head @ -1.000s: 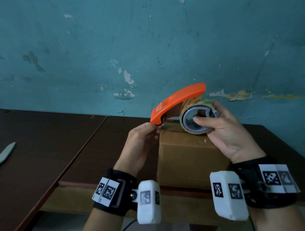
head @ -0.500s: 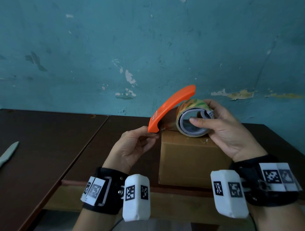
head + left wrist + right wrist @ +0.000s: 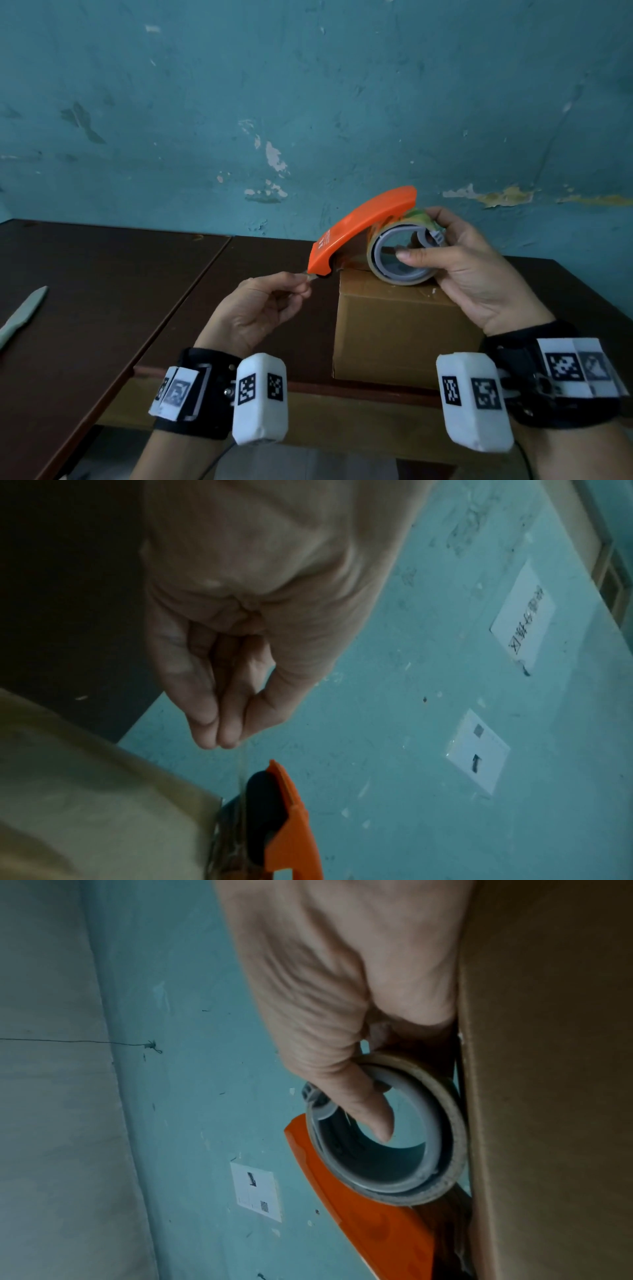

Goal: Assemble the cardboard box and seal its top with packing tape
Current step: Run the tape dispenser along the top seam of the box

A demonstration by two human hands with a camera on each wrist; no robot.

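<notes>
Dark wooden tabletop (image 3: 102, 274) carrying cardboard box (image 3: 394, 329) at near edge. On box top, orange tape dispenser (image 3: 363, 226), right hand (image 3: 462, 274) clamped round roll. Just left of nose, left hand (image 3: 260, 308) pinching tape end (image 3: 310, 275); strip pointing left, off box.

Both forearms reach forward, wrists strapped in black bands. The left hand (image 3: 255, 310) pinches thumb against fingers (image 3: 205, 718); the right hand (image 3: 469, 270) curls, thumb extended across its grasp.
</notes>
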